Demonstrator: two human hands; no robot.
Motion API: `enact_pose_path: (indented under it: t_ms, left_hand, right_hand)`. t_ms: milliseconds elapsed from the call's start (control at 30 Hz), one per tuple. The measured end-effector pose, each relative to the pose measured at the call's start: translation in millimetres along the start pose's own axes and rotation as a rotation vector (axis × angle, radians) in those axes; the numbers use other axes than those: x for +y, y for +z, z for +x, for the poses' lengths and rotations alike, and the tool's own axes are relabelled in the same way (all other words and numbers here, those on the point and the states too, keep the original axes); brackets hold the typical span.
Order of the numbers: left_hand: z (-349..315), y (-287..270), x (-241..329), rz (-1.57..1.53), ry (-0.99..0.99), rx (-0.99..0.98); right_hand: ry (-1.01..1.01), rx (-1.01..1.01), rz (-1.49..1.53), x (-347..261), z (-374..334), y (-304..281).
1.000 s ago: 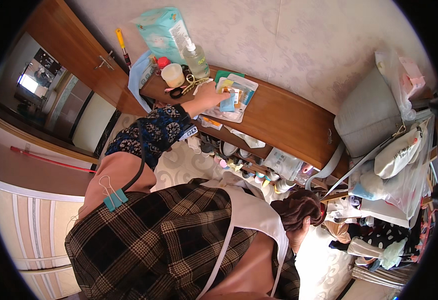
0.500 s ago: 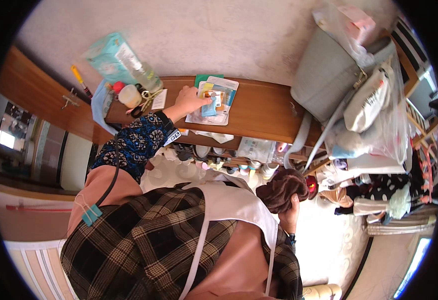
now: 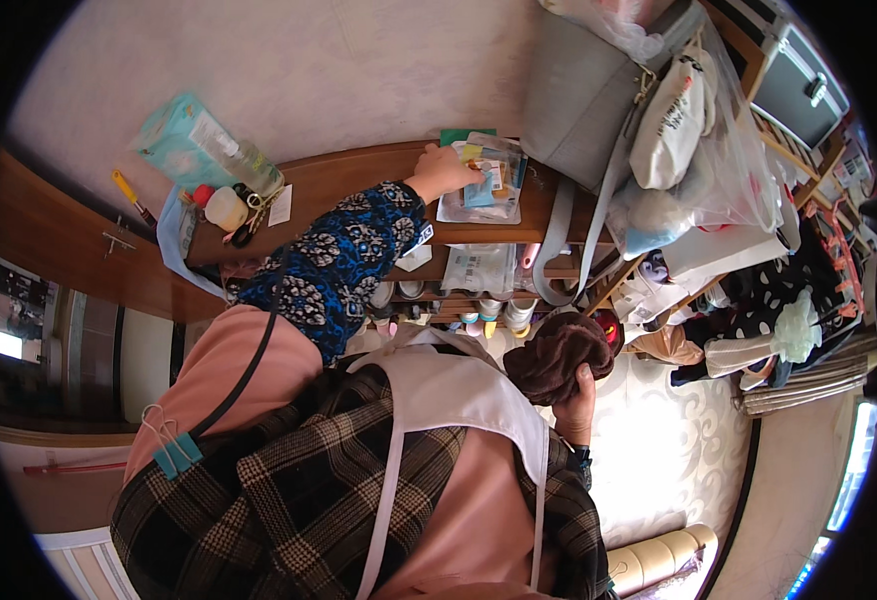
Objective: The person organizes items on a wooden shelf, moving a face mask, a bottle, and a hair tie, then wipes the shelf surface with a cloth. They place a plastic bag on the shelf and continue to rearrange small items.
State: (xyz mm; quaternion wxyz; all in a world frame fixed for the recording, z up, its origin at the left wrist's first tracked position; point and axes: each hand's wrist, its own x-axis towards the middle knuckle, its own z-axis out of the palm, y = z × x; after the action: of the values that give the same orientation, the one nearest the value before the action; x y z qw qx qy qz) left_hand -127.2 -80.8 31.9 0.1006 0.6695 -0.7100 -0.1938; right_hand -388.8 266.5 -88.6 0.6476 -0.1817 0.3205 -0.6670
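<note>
My left hand [image 3: 446, 170] reaches over the wooden cabinet top [image 3: 359, 170], its fingers closed at the upper edge of a small light-blue packet [image 3: 478, 192]. Beneath that packet lie flat clear-and-white plastic pouches [image 3: 504, 207], with a green sheet [image 3: 459, 134] behind them. Part of the pouches is covered by the hand. Low on the right, my right hand [image 3: 577, 405] grips a bunched dark-brown cloth [image 3: 562, 355], soft and plush-looking. Its thumb shows on the cloth; the other fingers are mostly hidden.
Left on the cabinet top stand a teal package [image 3: 184, 140], a clear bottle [image 3: 259, 168], a small jar [image 3: 226, 208] and black-handled scissors [image 3: 249, 230]. A grey bag [image 3: 579, 95] and a clear plastic bag [image 3: 739, 150] occupy the right. Shelves below hold several items, including a white pouch [image 3: 479, 268].
The view has shifted, so the cabinet's things sit differently in it. My left hand stays by the small blue packet, and my right hand keeps the brown cloth.
</note>
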Motion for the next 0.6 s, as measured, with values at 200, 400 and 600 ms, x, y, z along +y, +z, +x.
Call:
enact_pose_path:
  t_ms: [200,400,600]
  left_hand:
    - [6,12,25,-0.008,-0.037,0.015]
    - [6,18,24,-0.072,-0.078,0.033]
    - [8,18,18,-0.087,-0.086,0.007]
  right_hand:
    - [-0.039,-0.006,-0.001,-8,-17,-14]
    - [-0.04,0.009,0.018,-11,-23,-23]
    - [0.016,0.037,0.023,-7,-28,-34]
